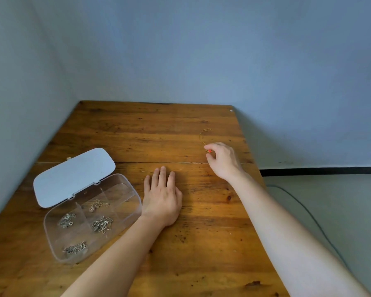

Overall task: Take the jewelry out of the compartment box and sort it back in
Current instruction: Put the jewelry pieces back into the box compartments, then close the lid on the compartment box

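Spanning most of the lower view, the wooden worktop point(180, 133) meets blue-grey walls at its far and left edges. On its left part sits the clear compartment box point(124, 213), its pale lid point(73, 174) swung open and lying flat behind it. Four compartments hold tangled metal jewelry: one chain cluster point(67, 220) at mid-left, one point(102, 224) beside it toward the centre, a smaller gold-toned one point(98, 205) behind that, and one point(75, 248) nearest the camera; the compartments at the box's right end look bare. Left hand point(162, 198) rests palm down on the worktop just right of the box, fingers point(162, 174) extended, close together, gripping nothing. Right hand point(223, 159) is out over the far right part of the worktop, well apart from the box, thumb and forefinger pinched on a small red bead or pendant point(209, 150). A thin gold chain point(201, 136) runs from that pinch away across the wood, its far end lying on the worktop. A dark cable point(304, 209) trails on the floor at right.
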Motion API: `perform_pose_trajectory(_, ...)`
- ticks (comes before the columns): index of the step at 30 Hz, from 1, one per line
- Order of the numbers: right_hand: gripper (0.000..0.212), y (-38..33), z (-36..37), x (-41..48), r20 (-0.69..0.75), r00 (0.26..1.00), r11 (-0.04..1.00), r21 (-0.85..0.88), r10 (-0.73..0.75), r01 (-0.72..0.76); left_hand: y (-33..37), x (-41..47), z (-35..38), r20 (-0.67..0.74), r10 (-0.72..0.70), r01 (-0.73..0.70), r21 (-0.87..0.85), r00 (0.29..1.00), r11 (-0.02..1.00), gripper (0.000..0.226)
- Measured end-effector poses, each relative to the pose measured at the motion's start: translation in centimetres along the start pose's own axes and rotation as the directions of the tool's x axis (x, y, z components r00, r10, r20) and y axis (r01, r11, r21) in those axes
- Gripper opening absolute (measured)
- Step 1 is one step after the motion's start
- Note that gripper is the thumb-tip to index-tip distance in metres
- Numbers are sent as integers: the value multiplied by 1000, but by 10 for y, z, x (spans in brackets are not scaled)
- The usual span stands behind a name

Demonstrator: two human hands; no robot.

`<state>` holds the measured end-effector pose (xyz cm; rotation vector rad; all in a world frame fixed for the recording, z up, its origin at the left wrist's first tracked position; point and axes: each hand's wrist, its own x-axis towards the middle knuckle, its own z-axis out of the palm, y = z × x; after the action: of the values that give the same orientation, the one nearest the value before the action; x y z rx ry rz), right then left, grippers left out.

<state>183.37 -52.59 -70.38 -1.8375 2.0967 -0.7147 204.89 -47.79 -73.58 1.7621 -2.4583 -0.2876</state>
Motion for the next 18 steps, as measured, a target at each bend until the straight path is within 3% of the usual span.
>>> perform_pose_trajectory(4, 31, -11, -22, -19, -38, 999, 1000, 30, -4, 6, 13, -4, -23, -15, -20, 19, -106, 1000, 994, 51)
perform_pose_trajectory(6, 31, -14, -29, -22, -47, 999, 998, 55, 11, -8, 20, -6, -40, -169, 23, -63, -230, 985, 971, 47)
perform_pose_trajectory(10, 32, -40, -26, -41, -11, 999, 984, 174, 49, -47, -3, -31, -79, -441, 14, -170, -317, 897, 933, 40)
perform_pose_trajectory(15, 35, -85, 10, -70, 104, 995, 952, 306, 1, -33, -87, -59, -97, -466, -232, 49, -373, 854, 927, 43)
perform_pose_trajectory(18, 49, -114, 38, -90, 189, 981, 931, 364, -48, -24, -142, -73, -94, -398, -470, 262, -475, 788, 840, 54)
